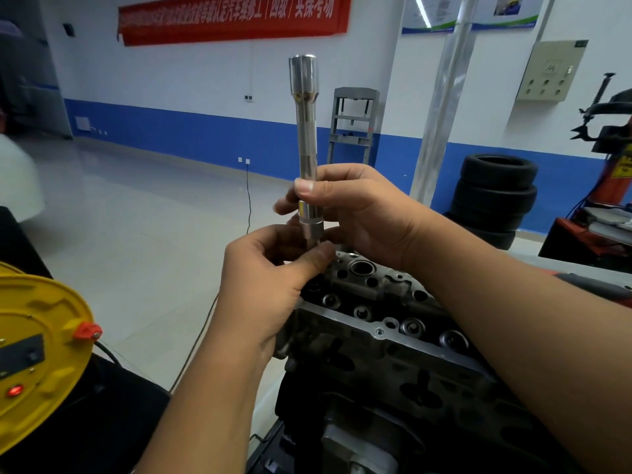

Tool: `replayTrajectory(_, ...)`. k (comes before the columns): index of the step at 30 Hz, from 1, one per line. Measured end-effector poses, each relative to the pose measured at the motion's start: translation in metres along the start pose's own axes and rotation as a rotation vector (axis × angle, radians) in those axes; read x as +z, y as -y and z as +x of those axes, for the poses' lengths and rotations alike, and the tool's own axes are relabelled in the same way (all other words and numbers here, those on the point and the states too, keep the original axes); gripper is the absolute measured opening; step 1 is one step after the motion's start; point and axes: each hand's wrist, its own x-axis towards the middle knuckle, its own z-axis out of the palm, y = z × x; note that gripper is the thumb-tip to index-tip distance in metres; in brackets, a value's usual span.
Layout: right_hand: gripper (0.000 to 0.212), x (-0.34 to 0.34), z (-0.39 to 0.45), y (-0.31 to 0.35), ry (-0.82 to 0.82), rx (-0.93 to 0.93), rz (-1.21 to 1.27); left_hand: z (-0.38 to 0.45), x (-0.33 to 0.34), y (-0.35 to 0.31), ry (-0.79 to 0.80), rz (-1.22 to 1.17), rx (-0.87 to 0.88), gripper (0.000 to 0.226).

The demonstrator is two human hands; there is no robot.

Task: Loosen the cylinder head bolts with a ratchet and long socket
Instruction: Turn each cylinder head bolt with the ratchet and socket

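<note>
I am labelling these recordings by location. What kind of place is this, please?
Most likely a car repair training workshop: a stack of tyres by the wall, an engine cylinder head on the bench, and a red tyre changer at right.

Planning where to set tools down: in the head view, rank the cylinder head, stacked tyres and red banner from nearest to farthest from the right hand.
1. Cylinder head, just below the right hand.
2. Stacked tyres, right, on the floor.
3. Red banner, high on the far wall.
</note>
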Motion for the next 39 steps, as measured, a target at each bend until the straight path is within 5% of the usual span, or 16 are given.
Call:
replayTrajectory(4, 0.016, -0.0014, 0.0002, -0.0004, -0.025, 0.013, 0.007, 0.0010, -0.0029, -0.0006, 0.143, -0.001, -0.058, 0.035)
replayTrajectory(12, 0.016, -0.0001, 0.0008, -0.0009, -0.024, 0.003, 0.007, 0.0003, -0.0010, 0.0012, -0.004, -0.045, -0.086, 0.024)
replayTrajectory(21, 0.019, -0.0005, 0.0010, -0.0014, -0.044, -0.028, 0.012, -0.0012, -0.0009, -0.0016, 0.002, -0.003, -0.025, 0.038)
replayTrajectory(25, 0.010, 0.0005, 0.0027, -0.0019, -0.102, -0.081, 0.053, -0.0004, -0.0003, -0.0004, 0.035, 0.018, -0.017, 0.011)
replayTrajectory(30, 0.019, 0.0005, 0.0047, -0.0001, -0.145, -0.133, 0.140, 0.0000, 0.0000, -0.0009, 0.097, 0.044, -0.025, 0.023)
replayTrajectory(35, 0.008, -0.0027, 0.0013, 0.0008, 0.003, -0.075, 0.156, -0.0012, 0.0017, 0.0008, -0.031, -0.029, -0.036, 0.010)
replayTrajectory(39, 0.011, 0.0017, 0.0017, 0.0021, 0.004, -0.058, 0.135, -0.0022, 0.0012, 0.0005, -0.055, -0.021, -0.010, 0.024)
